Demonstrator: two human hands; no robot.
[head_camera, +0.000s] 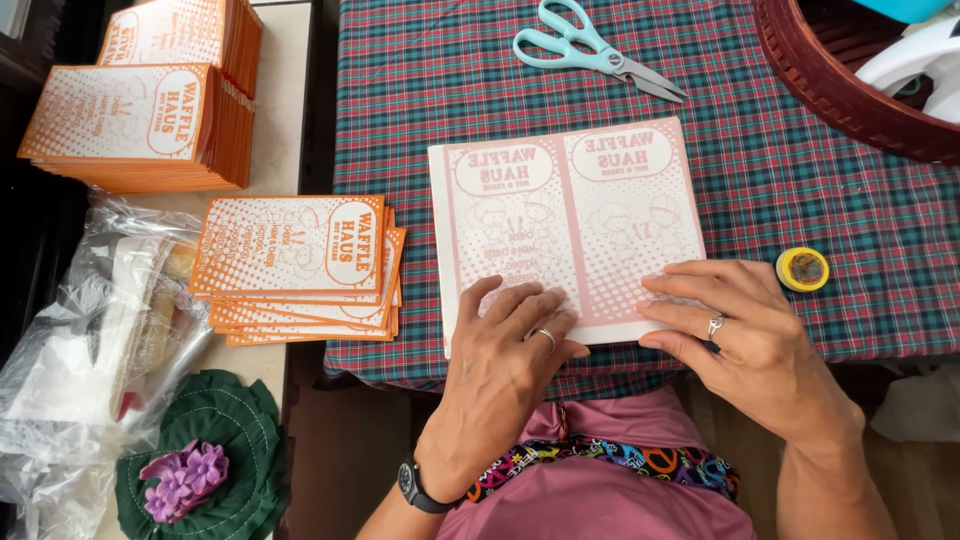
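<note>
under both hands (510, 345), pink-printed sheet (565, 215) on plaid cloth (800, 180)

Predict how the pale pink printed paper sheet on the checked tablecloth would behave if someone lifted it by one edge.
The pale pink printed paper sheet looks thin and lies flat, so it would probably droop and weigh little. Both the left hand and the right hand press its near edge, suggesting it slides easily on the checked tablecloth.
</note>
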